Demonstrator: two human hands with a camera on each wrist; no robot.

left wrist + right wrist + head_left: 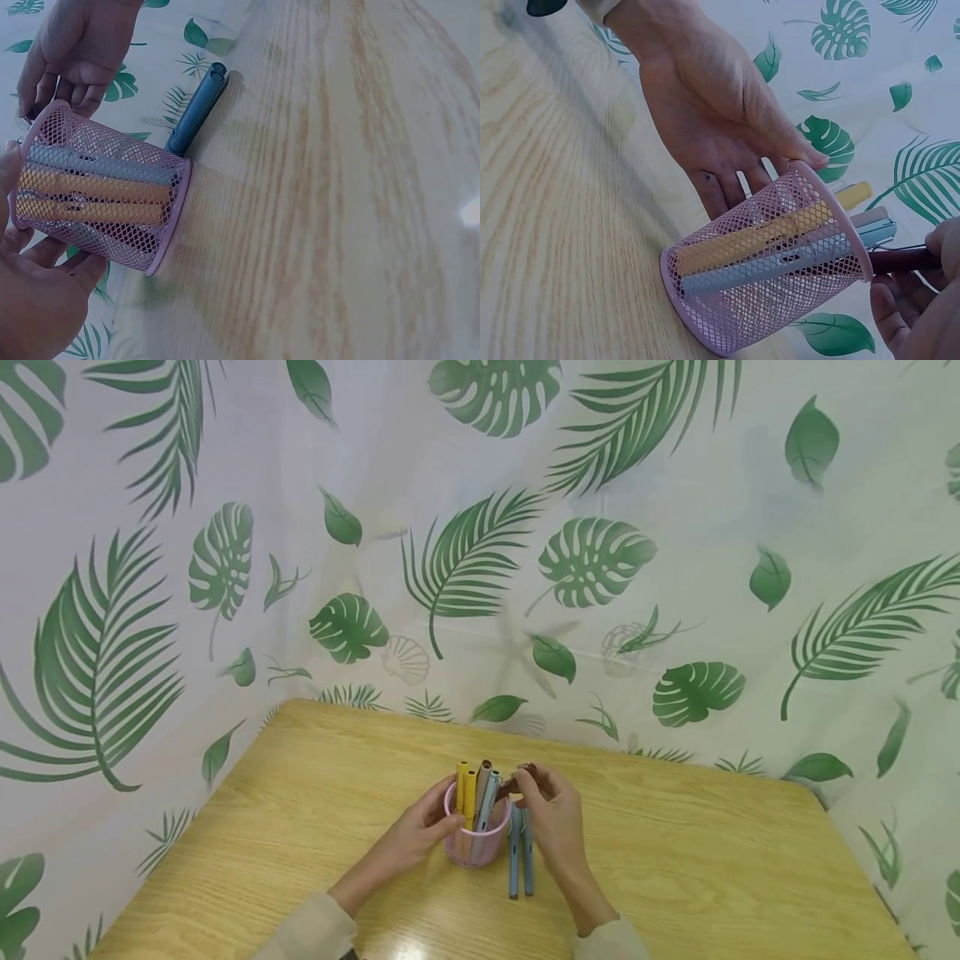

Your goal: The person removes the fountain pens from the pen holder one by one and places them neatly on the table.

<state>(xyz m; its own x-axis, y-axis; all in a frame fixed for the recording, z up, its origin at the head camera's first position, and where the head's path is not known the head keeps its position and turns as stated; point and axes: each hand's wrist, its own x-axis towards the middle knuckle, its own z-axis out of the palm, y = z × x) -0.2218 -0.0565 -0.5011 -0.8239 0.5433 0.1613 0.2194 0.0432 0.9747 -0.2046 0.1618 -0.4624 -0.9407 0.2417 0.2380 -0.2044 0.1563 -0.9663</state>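
A pink mesh pen cup (477,850) stands upright on the table. My left hand (411,837) grips its left side, the thumb near the front rim and the fingers around the back. Inside lean two yellow pens (469,795), a greyish-brown pen (482,782) and a light blue pen (489,795). At the cup's right rim, my right hand (557,817) pinches a dark red pen (901,261), its lower end overlapping the cup's mouth in the right wrist view. Most of that pen's upper part is hidden by the fingers.
Two blue-grey pens (513,862) lie side by side on the wooden table (690,868), just right of the cup and under the right hand. A white cloth backdrop (697,610) with green leaf prints rises behind the table's back and left edges.
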